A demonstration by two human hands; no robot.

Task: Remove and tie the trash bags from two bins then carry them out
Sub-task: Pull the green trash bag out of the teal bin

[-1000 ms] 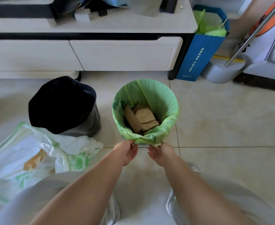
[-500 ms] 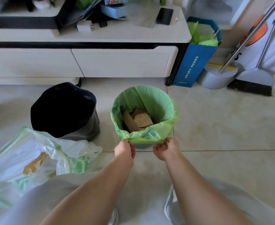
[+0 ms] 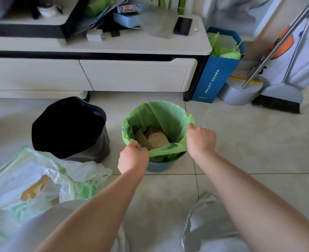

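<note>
A green trash bag [image 3: 161,115] lines a small blue bin [image 3: 161,165] in the middle of the tiled floor, with brown paper scraps [image 3: 156,138] inside. My left hand [image 3: 132,158] pinches the bag's rim at the near left side. My right hand [image 3: 201,139] grips the rim at the right side, where the bag edge is pulled up off the bin. To the left stands a second bin with a black liner [image 3: 68,124]. A white and green plastic bag [image 3: 35,182] holding brown paper lies on the floor at the lower left.
A low white cabinet [image 3: 131,75] runs along the back, cluttered with a phone [image 3: 182,26] and boxes. A blue paper bag [image 3: 213,77], a dustpan [image 3: 239,93] and a broom [image 3: 277,99] stand at the right. My shoes [image 3: 202,215] are on the tiles below.
My hands have moved apart along the green bag's rim: the right one went round to the right side, the left one stayed at the near left. The rim is lifting off the bin.
</note>
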